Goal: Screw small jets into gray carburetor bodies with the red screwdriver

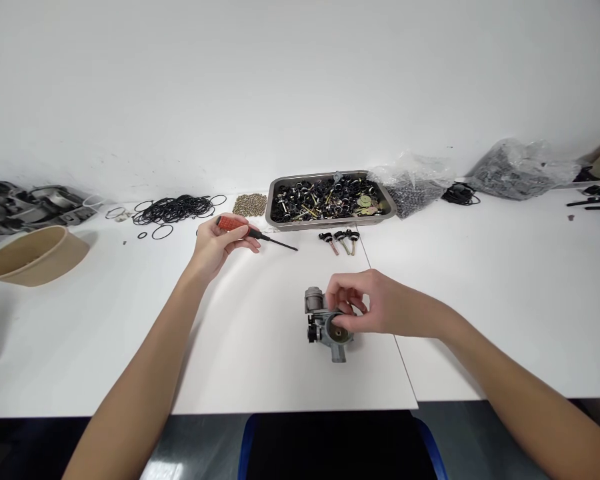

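Note:
My left hand [219, 245] is closed around the red and black handle of a screwdriver [240, 229]. Its dark shaft points right and slightly down, above the white table and away from the other parts. Near the table's front, a grey metal carburetor [338, 351] sits with a round opening facing me. My right hand [363, 301] grips it from the upper right, thumb at the rim of that opening and fingers curled behind. The fingers hide part of its top and right side. Three small black-headed parts with metal stems [341, 241] lie in a row beyond it.
A metal tray [330, 225] of mixed small parts stands against the wall. To its left are brass pieces [250, 205] and black rubber rings [175, 210]; to its right, plastic bags [523, 170]. A beige bowl [55, 257] and metal castings [35, 207] occupy the far left.

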Motion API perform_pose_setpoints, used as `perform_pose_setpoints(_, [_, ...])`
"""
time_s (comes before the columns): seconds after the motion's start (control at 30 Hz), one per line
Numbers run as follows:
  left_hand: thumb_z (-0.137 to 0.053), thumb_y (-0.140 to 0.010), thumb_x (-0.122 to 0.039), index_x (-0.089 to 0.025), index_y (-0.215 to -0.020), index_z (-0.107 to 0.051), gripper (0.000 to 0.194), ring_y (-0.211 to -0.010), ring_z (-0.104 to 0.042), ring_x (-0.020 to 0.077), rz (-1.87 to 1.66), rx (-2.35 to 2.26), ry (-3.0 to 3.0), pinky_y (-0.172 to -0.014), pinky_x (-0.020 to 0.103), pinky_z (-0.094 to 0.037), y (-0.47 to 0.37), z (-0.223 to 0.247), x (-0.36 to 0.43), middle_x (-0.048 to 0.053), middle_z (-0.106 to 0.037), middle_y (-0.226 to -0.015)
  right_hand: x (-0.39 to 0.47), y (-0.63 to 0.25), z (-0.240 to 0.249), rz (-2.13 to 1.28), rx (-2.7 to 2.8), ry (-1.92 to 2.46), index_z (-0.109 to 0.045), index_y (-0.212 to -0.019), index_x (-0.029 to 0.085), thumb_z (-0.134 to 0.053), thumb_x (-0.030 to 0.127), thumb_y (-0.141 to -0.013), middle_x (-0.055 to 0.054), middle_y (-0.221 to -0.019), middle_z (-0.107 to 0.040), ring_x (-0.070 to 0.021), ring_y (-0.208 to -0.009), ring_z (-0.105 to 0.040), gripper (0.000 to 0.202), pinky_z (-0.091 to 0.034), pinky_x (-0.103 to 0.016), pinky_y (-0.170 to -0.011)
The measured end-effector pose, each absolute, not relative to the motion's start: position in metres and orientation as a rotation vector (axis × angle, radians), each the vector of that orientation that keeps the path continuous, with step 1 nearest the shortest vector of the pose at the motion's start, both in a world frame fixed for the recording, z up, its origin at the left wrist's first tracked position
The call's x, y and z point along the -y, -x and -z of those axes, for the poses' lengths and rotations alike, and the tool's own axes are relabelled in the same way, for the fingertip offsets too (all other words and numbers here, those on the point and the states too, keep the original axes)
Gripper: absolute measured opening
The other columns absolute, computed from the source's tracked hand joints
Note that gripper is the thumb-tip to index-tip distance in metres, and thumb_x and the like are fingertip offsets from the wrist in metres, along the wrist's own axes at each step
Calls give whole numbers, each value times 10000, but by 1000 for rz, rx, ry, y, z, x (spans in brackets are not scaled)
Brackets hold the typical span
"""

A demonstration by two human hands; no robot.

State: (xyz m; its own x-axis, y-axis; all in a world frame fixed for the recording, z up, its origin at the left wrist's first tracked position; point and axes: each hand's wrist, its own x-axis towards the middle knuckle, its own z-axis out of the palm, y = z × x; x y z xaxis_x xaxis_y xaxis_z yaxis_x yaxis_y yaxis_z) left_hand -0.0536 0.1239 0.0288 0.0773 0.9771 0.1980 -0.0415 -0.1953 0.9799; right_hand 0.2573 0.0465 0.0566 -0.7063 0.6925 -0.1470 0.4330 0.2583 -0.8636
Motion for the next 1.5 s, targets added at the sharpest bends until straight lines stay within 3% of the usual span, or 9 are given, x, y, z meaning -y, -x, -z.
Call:
perform_pose_setpoints(0.13, [-743, -749, -216, -107, -877, -619, 208, -654, -708, 247, -1308, -1024, -1367, -634, 429, -605, 54, -29, -124, 108, -700, -878, -47, -256, -55, -1445, 2278, 1022, -610, -909, 223, -641, 253, -828, 18, -727, -568, -119, -657, -498, 92, -395, -246, -582])
perform_pose_setpoints(0.4, [-744, -746, -221, -108, -865, -626, 202, -641, -703, 239, -1320, -1035, -1358, -626, 413, -598, 52, -34, -120, 110, -705, -868, -55, -254, -47, -1561, 2141, 977, -628, -895, 205, -630, 480, -864, 17, -679, -535, -118, -610, -455, 276, -339, -249, -544])
perform_pose_setpoints(0.57, [-722, -765, -214, -122, -873, -634, 166, -647, -701, 239, -1340, -980, -1367, -610, 412, -597, 48, -43, -116, 110, -712, -883, -64, -251, -34, -1361, 1996, 1084, -603, -943, 208, -553, 484, -916, 39, -637, -497, -112, -577, -439, 282, -323, -259, -559])
perform_pose_setpoints(0.73, [-691, -797, -208, -140, -887, -645, 122, -647, -697, 243, -1336, -916, -1364, -582, 411, -591, 40, -50, -109, 108, -713, -910, -76, -251, -17, -1108, 1866, 1239, -628, -961, 212, -609, 446, -874, 0, -806, -581, -115, -630, -477, 251, -371, -267, -595])
perform_pose_setpoints(0.9, [-677, -806, -210, -160, -897, -656, 106, -629, -691, 241, -1290, -864, -1379, -561, 420, -589, 29, -52, -101, 104, -716, -909, -83, -251, -8, -1109, 1872, 1243, -654, -1044, 211, -683, 433, -812, -41, -998, -624, -117, -673, -522, 322, -438, -282, -638])
perform_pose_setpoints(1.03, [-689, -803, -218, -151, -907, -657, 128, -617, -689, 247, -1248, -842, -1375, -556, 432, -592, 23, -51, -97, 118, -717, -908, -82, -248, -7, -1175, 1890, 1219, -676, -993, 188, -720, 412, -781, -62, -1075, -636, -125, -724, -559, 311, -469, -294, -674])
perform_pose_setpoints(1.2, [-694, -806, -205, -132, -909, -657, 131, -616, -690, 255, -1226, -817, -1366, -556, 438, -592, 21, -50, -96, 138, -715, -919, -82, -245, -4, -1238, 1848, 1206, -682, -919, 179, -703, 450, -791, -70, -1063, -654, -138, -740, -576, 301, -467, -300, -666])
perform_pose_setpoints(1.5, [-672, -825, -170, -114, -917, -642, 112, -623, -692, 257, -1212, -781, -1360, -559, 416, -581, 20, -52, -95, 150, -706, -927, -82, -245, -5, -1224, 1864, 1221, -681, -837, 188, -675, 395, -821, -29, -852, -664, -118, -622, -548, 207, -403, -273, -581])
